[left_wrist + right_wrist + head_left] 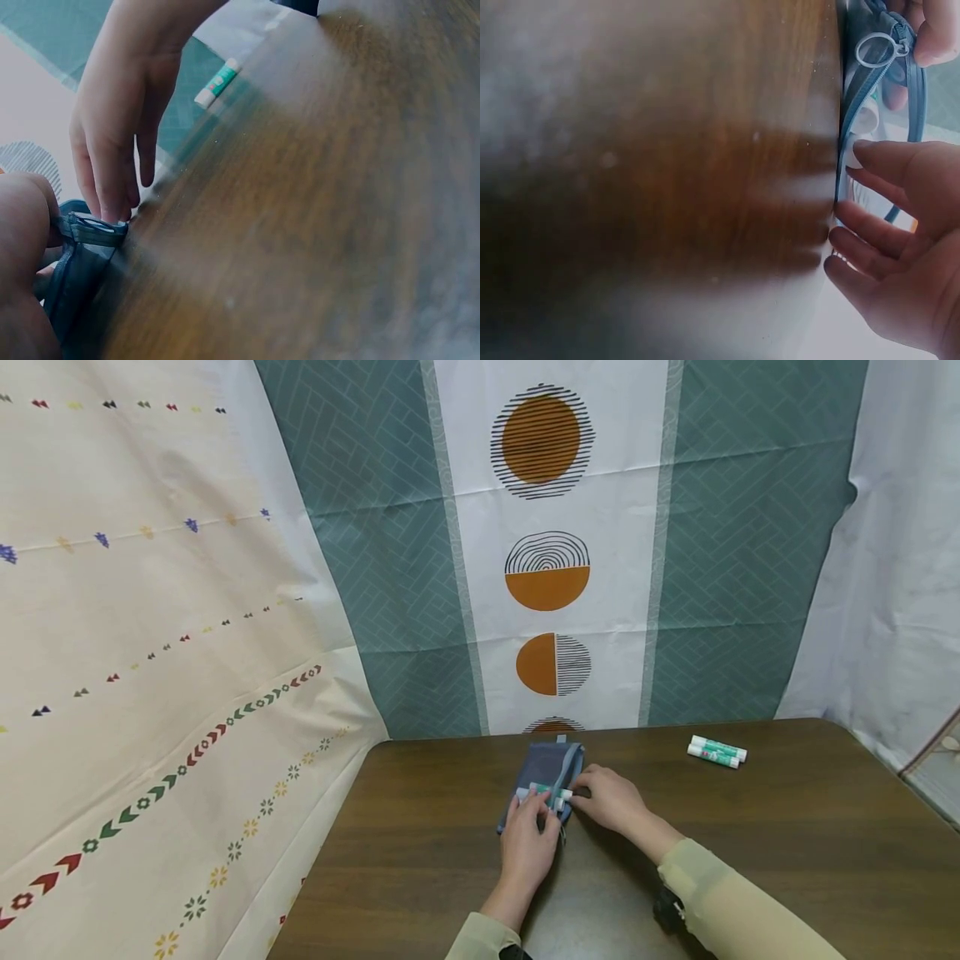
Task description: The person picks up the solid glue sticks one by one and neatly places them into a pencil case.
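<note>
A blue zippered pouch (542, 767) with see-through sides lies near the table's back edge, its zip open toward the right. Glue sticks with white ends and green labels (542, 788) show inside it. My left hand (527, 843) grips the pouch's near side, thumb on the rim by the zip's ring pull (876, 50). At the opening, my right hand (611, 797) pinches the white end of a glue stick (851, 157) between thumb and forefinger, its other fingers spread. Another white glue stick end (866, 118) sits just inside the mouth.
Two more glue sticks (717, 751) lie side by side at the back right of the brown wooden table (420, 860). Behind the table hangs a green and white patterned cloth (397, 568), with a cream cloth (150, 693) on the left.
</note>
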`<state>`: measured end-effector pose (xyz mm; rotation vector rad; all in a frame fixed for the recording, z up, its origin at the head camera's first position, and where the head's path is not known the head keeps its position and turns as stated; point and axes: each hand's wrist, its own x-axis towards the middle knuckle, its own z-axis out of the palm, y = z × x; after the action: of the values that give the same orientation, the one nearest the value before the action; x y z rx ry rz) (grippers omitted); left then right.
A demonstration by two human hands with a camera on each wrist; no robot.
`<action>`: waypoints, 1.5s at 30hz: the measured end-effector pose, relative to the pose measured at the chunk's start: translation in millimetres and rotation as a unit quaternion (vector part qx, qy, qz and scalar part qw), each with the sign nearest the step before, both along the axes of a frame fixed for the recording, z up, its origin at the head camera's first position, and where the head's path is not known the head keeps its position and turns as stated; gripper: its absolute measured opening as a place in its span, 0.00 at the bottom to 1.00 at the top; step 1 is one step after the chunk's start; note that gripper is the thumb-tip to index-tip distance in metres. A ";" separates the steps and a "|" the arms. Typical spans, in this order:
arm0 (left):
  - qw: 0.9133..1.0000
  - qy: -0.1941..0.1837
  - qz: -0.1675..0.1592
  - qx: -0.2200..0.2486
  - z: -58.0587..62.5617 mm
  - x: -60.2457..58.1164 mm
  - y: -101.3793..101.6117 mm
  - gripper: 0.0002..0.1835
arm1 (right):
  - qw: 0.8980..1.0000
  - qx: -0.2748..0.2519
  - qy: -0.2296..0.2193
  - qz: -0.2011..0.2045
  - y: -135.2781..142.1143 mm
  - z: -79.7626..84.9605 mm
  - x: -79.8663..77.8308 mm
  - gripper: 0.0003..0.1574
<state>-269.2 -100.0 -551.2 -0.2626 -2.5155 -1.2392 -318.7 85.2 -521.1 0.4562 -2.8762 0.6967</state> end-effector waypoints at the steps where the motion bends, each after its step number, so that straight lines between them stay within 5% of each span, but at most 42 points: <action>1: 1.000 -0.001 0.000 -0.001 0.4 -0.1 0.2 0.10 | 1.000 0.001 0.000 0.000 -0.4 0.3 -0.4 0.10; 45: 1.000 0.006 -0.004 -0.012 -1.3 -1.0 -1.0 0.09 | 1.000 0.013 -0.005 0.013 -2.6 -1.3 3.0 0.14</action>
<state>-270.2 -101.0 -552.5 -0.2858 -2.5230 -1.2076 -315.7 82.6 -522.4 0.4970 -2.8963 0.6695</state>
